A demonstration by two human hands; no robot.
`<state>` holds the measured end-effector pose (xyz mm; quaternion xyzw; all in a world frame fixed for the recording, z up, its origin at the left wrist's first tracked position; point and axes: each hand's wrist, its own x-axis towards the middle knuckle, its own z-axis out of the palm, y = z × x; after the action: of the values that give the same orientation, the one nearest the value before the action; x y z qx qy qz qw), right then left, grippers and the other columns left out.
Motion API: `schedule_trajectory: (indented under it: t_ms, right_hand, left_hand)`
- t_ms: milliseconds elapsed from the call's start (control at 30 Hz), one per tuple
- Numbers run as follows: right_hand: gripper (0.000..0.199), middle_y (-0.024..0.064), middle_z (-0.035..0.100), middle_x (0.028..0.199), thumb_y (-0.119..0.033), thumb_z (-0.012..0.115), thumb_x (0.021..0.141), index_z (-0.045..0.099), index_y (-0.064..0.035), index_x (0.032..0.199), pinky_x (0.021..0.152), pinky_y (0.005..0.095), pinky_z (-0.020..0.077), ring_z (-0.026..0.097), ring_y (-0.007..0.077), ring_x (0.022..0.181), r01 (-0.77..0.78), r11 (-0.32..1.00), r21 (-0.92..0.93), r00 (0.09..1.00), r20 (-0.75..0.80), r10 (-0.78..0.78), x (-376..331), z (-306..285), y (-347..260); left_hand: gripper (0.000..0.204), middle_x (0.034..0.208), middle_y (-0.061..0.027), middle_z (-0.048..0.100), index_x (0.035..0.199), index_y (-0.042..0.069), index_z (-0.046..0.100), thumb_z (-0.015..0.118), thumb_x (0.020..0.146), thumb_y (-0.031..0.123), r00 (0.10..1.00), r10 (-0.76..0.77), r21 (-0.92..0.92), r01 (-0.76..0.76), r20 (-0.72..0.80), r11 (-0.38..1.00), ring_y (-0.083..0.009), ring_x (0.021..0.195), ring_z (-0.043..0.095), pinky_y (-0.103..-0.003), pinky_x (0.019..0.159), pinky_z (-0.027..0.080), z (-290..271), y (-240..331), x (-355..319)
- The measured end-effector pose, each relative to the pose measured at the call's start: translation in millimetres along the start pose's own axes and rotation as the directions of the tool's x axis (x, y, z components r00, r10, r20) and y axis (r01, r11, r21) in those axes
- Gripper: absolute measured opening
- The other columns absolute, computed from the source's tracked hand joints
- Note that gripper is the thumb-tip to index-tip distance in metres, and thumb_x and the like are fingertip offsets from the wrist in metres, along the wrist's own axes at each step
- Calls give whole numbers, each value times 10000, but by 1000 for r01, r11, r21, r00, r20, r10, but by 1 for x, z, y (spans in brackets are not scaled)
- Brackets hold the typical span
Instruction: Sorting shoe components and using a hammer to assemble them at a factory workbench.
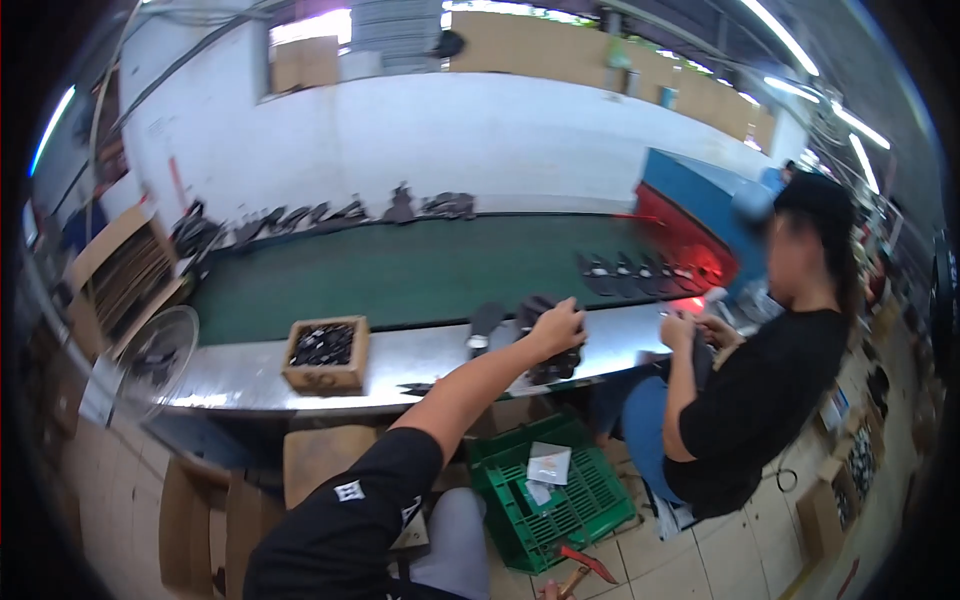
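One hand is reaching out, gripping dark shoe parts at the counter's front edge.
Overhanging pieces are risking a slide toward the green crate.

The long conveyor belt is showing dark green beneath a white back wall. The flat shoe pieces under the left hand are showing black. The square cardboard box is showing tan with black contents. The slatted plastic crate is showing bright green, holding white packets. The steel worktable edge is showing grey.
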<state>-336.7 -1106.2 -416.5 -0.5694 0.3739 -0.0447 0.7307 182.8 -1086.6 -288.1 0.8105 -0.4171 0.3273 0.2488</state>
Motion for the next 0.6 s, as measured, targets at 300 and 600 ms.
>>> schedule_trajectory:
  t_ms: [300,600]
  right_hand:
    - [256,-22,412,525,-244,590,932,522,-74,754,384,286,303,382,105,397,-82,982,-168,996,-42,76,-23,-8,13]
    - [244,-14,437,556,-266,614,917,549,-65,794,398,293,322,401,116,420,-117,945,-304,993,-26,115,-28,25,14]
  left_hand:
    - [278,713,-122,621,848,-11,633,585,864,263,880,-472,-564,367,-46,740,-171,641,596,-351,577,481,-197,-47,83]
    - [229,727,-108,465,738,-14,519,584,901,134,900,-132,348,291,-415,891,-215,660,460,-342,618,386,-567,-109,-133]
